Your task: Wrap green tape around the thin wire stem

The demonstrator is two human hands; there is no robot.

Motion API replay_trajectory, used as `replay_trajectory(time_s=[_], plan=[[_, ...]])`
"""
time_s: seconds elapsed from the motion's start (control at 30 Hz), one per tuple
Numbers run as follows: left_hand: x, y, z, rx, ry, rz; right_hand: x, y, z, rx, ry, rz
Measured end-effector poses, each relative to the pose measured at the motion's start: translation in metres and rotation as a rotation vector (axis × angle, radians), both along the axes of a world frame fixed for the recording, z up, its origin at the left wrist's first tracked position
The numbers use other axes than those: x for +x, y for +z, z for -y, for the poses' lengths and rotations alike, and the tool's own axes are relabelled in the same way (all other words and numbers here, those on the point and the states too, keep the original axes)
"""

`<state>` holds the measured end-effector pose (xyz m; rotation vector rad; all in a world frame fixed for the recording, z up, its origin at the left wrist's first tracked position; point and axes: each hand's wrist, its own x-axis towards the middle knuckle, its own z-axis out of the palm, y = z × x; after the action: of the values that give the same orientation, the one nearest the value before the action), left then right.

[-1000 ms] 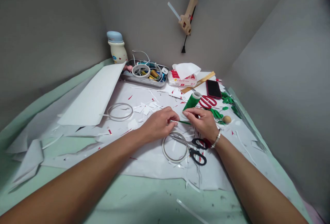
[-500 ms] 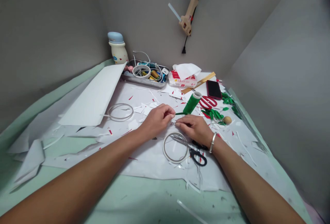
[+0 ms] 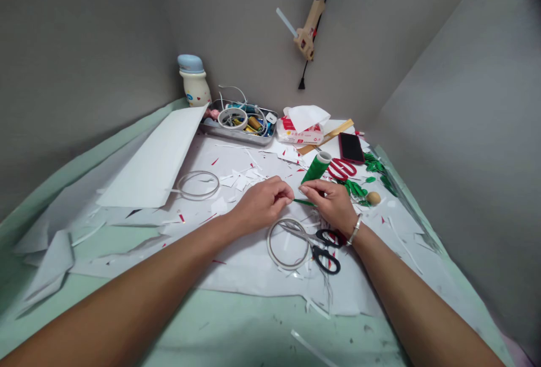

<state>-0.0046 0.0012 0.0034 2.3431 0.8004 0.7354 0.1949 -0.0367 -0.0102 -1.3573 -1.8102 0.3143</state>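
Note:
My left hand is closed in a pinch on one end of a thin green stem, which points right beneath my right hand. The thumb and finger of the right hand are pinched together; whatever is between them is too small to make out. Just behind that hand stands a tilted spool of green thread. Below both hands lie black-handled scissors, their blades crossing a thin roll of tape. Several green leaves and a small brown ball are to the right.
A metal tray of spools, a tissue pack, a phone and red-handled scissors line the back. A white sheet and another tape ring lie left. Paper scraps litter the table. A glue gun hangs on the wall.
My left hand has moved slightly right and down with the green stem. The right hand has shifted up and right, uncovering more of the black scissor handles.

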Motion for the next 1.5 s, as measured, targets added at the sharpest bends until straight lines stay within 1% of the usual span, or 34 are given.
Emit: replay_trajectory(time_s=[0.1, 0.17, 0.23, 0.33, 0.43, 0.53, 0.6, 0.67, 0.77, 0.8, 0.87, 0.93, 1.0, 1.1, 1.13, 1.2, 1.27, 1.33, 1.4, 1.5], plan=[[0.0, 0.0, -0.004, -0.055, 0.057, 0.09, -0.003, -0.003, 0.002, -0.06, 0.087, 0.088], [0.0, -0.001, -0.006, -0.05, 0.119, 0.107, -0.01, -0.002, 0.007, -0.04, 0.174, 0.199], [-0.001, -0.003, -0.007, -0.016, 0.179, 0.08, -0.018, 0.0, 0.012, 0.016, 0.235, 0.31], [-0.002, -0.004, -0.006, 0.063, 0.231, -0.005, -0.024, 0.004, 0.017, 0.146, 0.228, 0.454], [-0.002, -0.004, -0.002, 0.147, 0.219, -0.1, -0.023, 0.008, 0.017, 0.258, 0.168, 0.509], [-0.002, -0.004, 0.003, 0.202, 0.165, -0.165, -0.02, 0.01, 0.014, 0.285, 0.108, 0.456], [-0.001, -0.003, 0.005, 0.197, 0.106, -0.186, -0.016, 0.01, 0.01, 0.245, 0.094, 0.358], [-0.001, -0.001, 0.006, 0.165, 0.05, -0.175, -0.012, 0.008, 0.006, 0.167, 0.075, 0.208], [0.0, 0.001, 0.006, 0.093, 0.014, -0.082, -0.003, 0.002, 0.001, -0.005, 0.047, 0.023], [0.001, 0.002, 0.005, 0.06, 0.014, -0.038, 0.0, 0.001, 0.0, -0.056, 0.049, -0.002], [0.001, 0.002, 0.002, -0.012, 0.036, 0.049, 0.001, -0.002, 0.001, -0.118, 0.09, 0.013], [0.001, 0.001, -0.001, -0.065, 0.092, 0.111, -0.003, -0.003, 0.004, -0.117, 0.159, 0.084], [0.001, -0.001, -0.004, -0.077, 0.168, 0.131, -0.011, -0.001, 0.009, -0.078, 0.226, 0.202], [0.001, -0.004, -0.006, 0.0, 0.263, 0.096, -0.022, 0.003, 0.016, 0.054, 0.242, 0.405], [0.0, -0.004, -0.006, 0.041, 0.276, 0.067, -0.024, 0.005, 0.018, 0.109, 0.235, 0.452], [0.0, -0.005, -0.004, 0.111, 0.263, -0.012, -0.026, 0.008, 0.019, 0.208, 0.208, 0.495], [0.0, -0.005, 0.0, 0.151, 0.204, -0.1, -0.024, 0.01, 0.018, 0.261, 0.166, 0.467], [0.0, -0.004, 0.003, 0.172, 0.127, -0.152, -0.019, 0.011, 0.014, 0.25, 0.11, 0.36], [0.0, -0.003, 0.005, 0.165, 0.057, -0.149, -0.013, 0.01, 0.009, 0.187, 0.052, 0.205], [0.002, -0.001, 0.005, 0.092, 0.005, -0.047, -0.003, 0.005, 0.003, 0.028, 0.006, 0.014]])
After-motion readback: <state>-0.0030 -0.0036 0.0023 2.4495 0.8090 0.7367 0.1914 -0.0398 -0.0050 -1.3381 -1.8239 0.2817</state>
